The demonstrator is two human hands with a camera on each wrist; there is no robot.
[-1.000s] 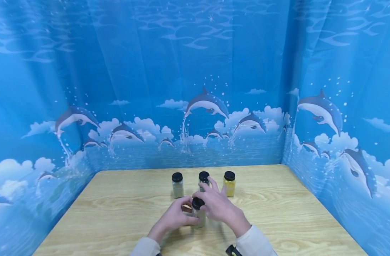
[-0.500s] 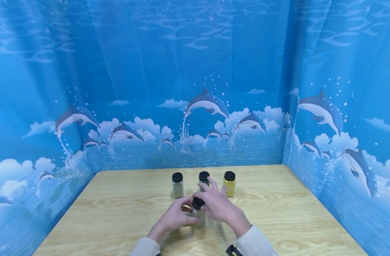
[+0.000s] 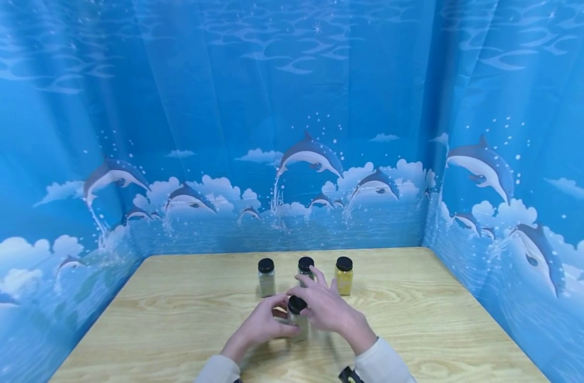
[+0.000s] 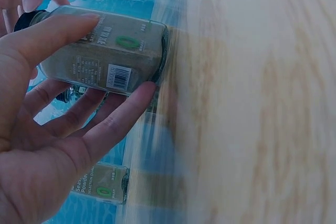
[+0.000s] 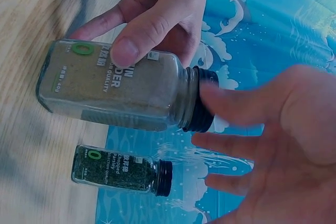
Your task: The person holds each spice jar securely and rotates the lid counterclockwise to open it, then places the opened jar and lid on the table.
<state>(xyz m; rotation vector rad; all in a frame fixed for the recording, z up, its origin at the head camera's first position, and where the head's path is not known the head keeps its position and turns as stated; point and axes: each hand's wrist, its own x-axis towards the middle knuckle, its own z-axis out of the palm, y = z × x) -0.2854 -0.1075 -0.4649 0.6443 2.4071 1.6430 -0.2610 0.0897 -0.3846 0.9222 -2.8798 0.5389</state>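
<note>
A square glass spice jar (image 5: 142, 95) of grey-brown powder stands upright on the table near the middle. My left hand (image 3: 263, 323) holds its body from the left, thumb across the label and fingers behind, as the left wrist view also shows. From the right, my right hand (image 3: 329, 309) pinches the black screw lid (image 5: 202, 109) between thumb and forefinger, its other fingers spread away. The lid sits on the jar's neck. Behind the right fingers, partly hidden, stands a jar labelled chopped parsley (image 5: 118, 169).
Along the back of the wooden table (image 3: 177, 308), a jar of greyish seasoning powder (image 3: 266, 282) stands left of the parsley, and a yellow-filled jar (image 3: 343, 279) stands right of it. A blue dolphin-print curtain (image 3: 292, 106) encloses the back and sides.
</note>
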